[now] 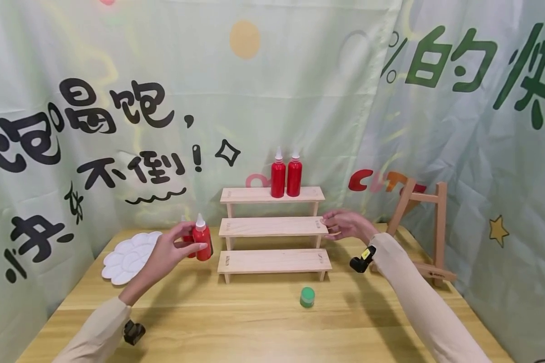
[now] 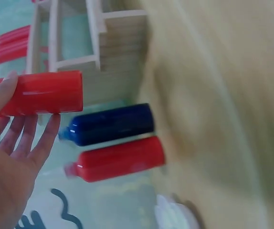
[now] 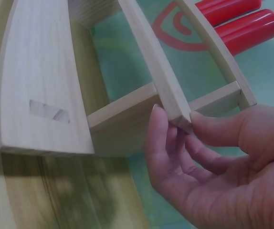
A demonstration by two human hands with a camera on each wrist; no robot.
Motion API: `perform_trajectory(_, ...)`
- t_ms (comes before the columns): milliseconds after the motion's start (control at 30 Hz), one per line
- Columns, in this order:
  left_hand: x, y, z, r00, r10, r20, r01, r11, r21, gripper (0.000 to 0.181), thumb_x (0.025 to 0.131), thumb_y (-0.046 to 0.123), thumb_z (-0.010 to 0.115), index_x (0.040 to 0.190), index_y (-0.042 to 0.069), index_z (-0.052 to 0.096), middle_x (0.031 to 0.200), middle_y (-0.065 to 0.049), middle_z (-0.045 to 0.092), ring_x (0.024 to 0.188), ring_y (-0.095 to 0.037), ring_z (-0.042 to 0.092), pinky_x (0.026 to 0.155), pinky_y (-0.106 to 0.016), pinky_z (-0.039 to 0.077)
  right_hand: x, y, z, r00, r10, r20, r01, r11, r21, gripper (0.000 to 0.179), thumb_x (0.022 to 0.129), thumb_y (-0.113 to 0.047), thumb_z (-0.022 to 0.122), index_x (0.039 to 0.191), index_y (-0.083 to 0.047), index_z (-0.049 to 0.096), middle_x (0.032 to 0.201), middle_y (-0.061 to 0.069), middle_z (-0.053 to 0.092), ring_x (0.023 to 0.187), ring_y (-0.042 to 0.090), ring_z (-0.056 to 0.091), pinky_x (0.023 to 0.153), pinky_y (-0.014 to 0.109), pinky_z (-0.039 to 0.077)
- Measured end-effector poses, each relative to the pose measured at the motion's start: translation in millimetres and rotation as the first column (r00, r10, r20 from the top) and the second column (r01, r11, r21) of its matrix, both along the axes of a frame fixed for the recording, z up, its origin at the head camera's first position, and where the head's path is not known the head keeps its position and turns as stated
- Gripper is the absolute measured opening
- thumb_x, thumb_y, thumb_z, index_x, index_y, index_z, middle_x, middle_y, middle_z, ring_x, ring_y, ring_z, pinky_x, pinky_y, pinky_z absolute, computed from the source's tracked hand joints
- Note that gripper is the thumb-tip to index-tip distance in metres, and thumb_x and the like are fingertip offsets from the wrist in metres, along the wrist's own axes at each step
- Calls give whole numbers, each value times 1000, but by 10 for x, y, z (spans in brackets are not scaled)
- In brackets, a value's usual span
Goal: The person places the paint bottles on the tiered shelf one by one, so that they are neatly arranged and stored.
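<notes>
My left hand [image 1: 170,249] holds a red squeeze bottle [image 1: 202,246] with a white pointed cap, upright, left of a three-step wooden display shelf [image 1: 272,261]. The left wrist view shows thumb and fingers around this bottle [image 2: 53,93]. Beyond it stand a dark blue bottle [image 2: 113,125] and another red bottle [image 2: 122,160], mostly hidden in the head view. At the right end of the middle step [image 1: 272,227] is my right hand [image 1: 347,225]. Its thumb and fingers pinch the board's corner, seen in the right wrist view [image 3: 175,107]. Two red bottles [image 1: 278,176] stand on the top step.
A small green-lidded jar [image 1: 307,297] sits in front of the shelf. At the left lies a white flower-shaped palette [image 1: 129,257]. A wooden easel [image 1: 439,227] stands at the right. Printed cloth [image 1: 300,65] hangs behind the table.
</notes>
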State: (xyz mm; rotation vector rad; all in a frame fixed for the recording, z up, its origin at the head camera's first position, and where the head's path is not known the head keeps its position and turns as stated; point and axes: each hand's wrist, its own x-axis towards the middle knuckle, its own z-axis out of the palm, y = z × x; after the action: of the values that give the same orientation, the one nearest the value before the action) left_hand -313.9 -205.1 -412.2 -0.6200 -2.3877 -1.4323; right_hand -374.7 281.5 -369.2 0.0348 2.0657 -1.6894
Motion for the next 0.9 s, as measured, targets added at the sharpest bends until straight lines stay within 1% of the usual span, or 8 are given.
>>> perform_trajectory(100, -5, 55, 97, 1000, 29, -10, -29, 999, -19, 55, 90, 17, 85, 138, 5, 62, 117, -16, 74, 103, -23, 70, 82, -25, 61, -13, 5, -2, 1000, 12, 16, -12, 1000, 1, 7, 110, -2, 46, 117, -1, 47, 92, 2, 63, 82, 14, 63, 86, 33, 61)
perform_trajectory(167, -9, 96, 157, 999, 46, -14, -46, 999, -24, 55, 91, 19, 84, 139, 5, 61, 118, -16, 74, 105, -26, 69, 86, -33, 62, -21, 5, 4, 1000, 12, 25, -12, 1000, 5, 5, 110, -2, 46, 114, -2, 47, 92, 2, 61, 83, 15, 62, 87, 32, 60)
perform_trajectory(300, -25, 161, 263, 999, 45, -2, -45, 999, -9, 56, 93, 18, 81, 142, 4, 58, 122, -19, 71, 111, -34, 68, 95, -52, 58, -31, -2, 7, 999, -13, 30, 13, 1000, 23, 4, 109, -2, 47, 113, -3, 48, 92, 3, 60, 86, 16, 61, 89, 33, 60)
perform_trajectory(367, -29, 179, 304, 999, 47, 13, -47, 999, -7, 57, 94, 18, 81, 144, 4, 57, 124, -19, 70, 114, -35, 66, 98, -56, 56, -33, -4, -4, 999, -27, 28, 26, 999, 26, 6, 108, -2, 48, 115, -2, 49, 92, 3, 60, 85, 16, 62, 89, 35, 60)
perform_trajectory(500, -25, 182, 392, 998, 58, 30, -58, 998, -14, 58, 94, 20, 81, 144, 4, 57, 126, -18, 69, 117, -33, 64, 95, -49, 57, -39, -23, -21, 999, -36, 40, 34, 999, 28, 10, 108, -2, 50, 118, -2, 48, 93, 3, 60, 84, 16, 62, 85, 33, 61)
perform_trajectory(700, -121, 213, 547, 998, 63, 3, -63, 998, -9, 57, 95, 26, 81, 144, 8, 58, 125, -17, 70, 117, -32, 65, 83, -33, 60, -27, -24, 15, 999, -24, 28, 22, 998, 58, 5, 108, -2, 48, 114, -2, 47, 90, 3, 56, 80, 14, 59, 82, 29, 60)
perform_trajectory(800, -193, 242, 603, 998, 61, 6, -61, 998, 11, 56, 95, 27, 80, 144, 9, 58, 125, -16, 70, 117, -31, 65, 87, -36, 60, -21, -21, 27, 999, -29, 35, 27, 998, 55, 6, 108, -2, 48, 114, -2, 46, 90, 3, 57, 80, 14, 60, 82, 29, 60)
perform_trajectory(900, -268, 271, 635, 999, 48, 7, -49, 998, 37, 56, 95, 26, 80, 145, 9, 58, 128, -16, 69, 118, -31, 66, 95, -46, 59, -17, -22, 25, 999, -27, 38, 25, 998, 57, 11, 108, -2, 48, 118, -2, 45, 92, 3, 57, 82, 15, 60, 82, 29, 60)
